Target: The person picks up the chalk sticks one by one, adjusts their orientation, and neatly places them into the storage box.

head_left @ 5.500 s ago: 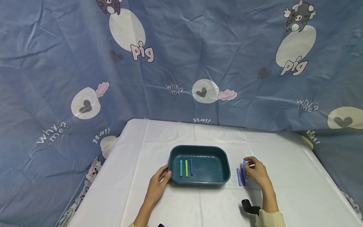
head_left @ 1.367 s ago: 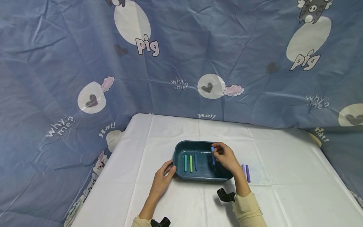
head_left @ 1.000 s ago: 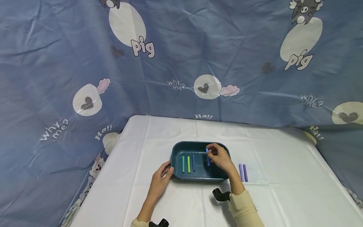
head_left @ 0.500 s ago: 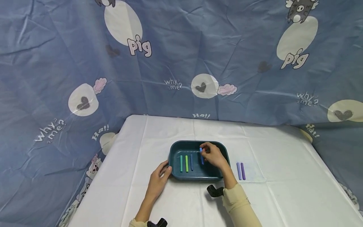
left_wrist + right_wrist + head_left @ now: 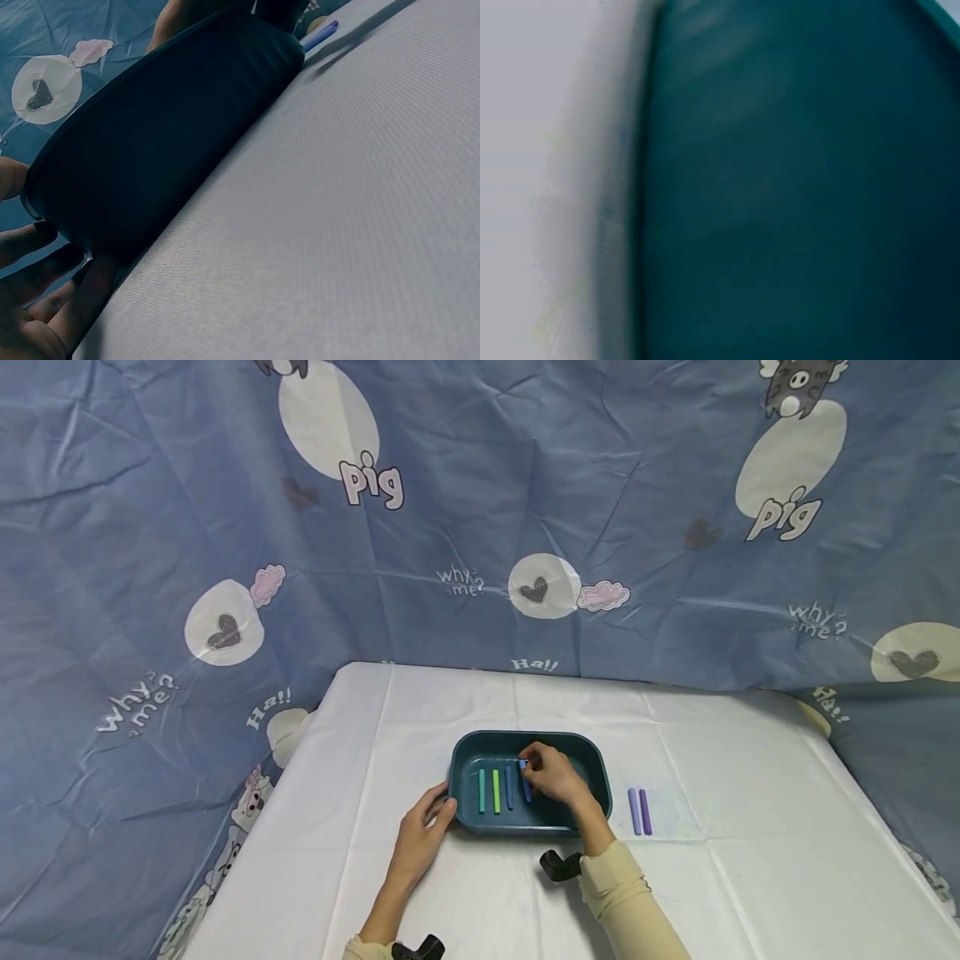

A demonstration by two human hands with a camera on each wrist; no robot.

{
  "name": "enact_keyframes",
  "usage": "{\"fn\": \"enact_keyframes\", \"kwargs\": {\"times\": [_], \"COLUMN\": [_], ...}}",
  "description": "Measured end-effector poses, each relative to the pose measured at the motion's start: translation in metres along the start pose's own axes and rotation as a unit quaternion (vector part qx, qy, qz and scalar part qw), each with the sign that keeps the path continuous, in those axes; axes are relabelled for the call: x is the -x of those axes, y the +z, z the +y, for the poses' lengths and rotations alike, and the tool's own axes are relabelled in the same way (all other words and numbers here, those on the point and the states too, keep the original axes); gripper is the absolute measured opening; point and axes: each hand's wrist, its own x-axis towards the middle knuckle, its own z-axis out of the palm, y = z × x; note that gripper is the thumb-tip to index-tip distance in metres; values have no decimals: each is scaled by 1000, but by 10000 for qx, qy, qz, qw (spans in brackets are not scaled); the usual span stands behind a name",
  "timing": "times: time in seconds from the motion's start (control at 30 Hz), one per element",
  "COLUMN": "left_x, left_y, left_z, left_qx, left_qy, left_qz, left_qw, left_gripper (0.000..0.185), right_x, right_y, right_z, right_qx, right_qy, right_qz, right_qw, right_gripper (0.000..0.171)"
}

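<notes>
Right grip (image 5: 551,777) pinches blue chalk (image 5: 525,779) | white tablecloth (image 5: 735,827) | blue pig-print backdrop (image 5: 480,510)

tray (image 5: 592,758) right half free; three sticks (image 5: 495,790) crowd left, walls hem

Blue chalk stick (image 5: 524,778) low inside teal tray (image 5: 585,757)

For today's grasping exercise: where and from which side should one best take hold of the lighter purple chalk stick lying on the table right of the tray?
Pinch the lighter purple stick near its middle, from above, probably with fingertips on its long sides. It lies flat on the table, and the darker purple stick is close on its right, so fingers must stay narrow.
</notes>
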Motion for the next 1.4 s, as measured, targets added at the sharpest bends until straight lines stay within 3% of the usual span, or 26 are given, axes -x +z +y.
{"fn": "enact_keyframes", "kwargs": {"times": [0.8, 1.4], "left_x": [0, 1], "left_y": [0, 0], "left_z": [-1, -2], "left_qx": [-47, -4], "left_qy": [101, 88], "left_qz": [17, 3], "left_qw": [9999, 10000], "left_gripper": [44, 44], "right_x": [3, 4], "right_y": [7, 7], "right_z": [-11, -7], "right_qx": [1050, 761], "right_qy": [160, 218], "right_qz": [68, -83], "right_qw": [9943, 9968], "right_gripper": [21, 22]}}
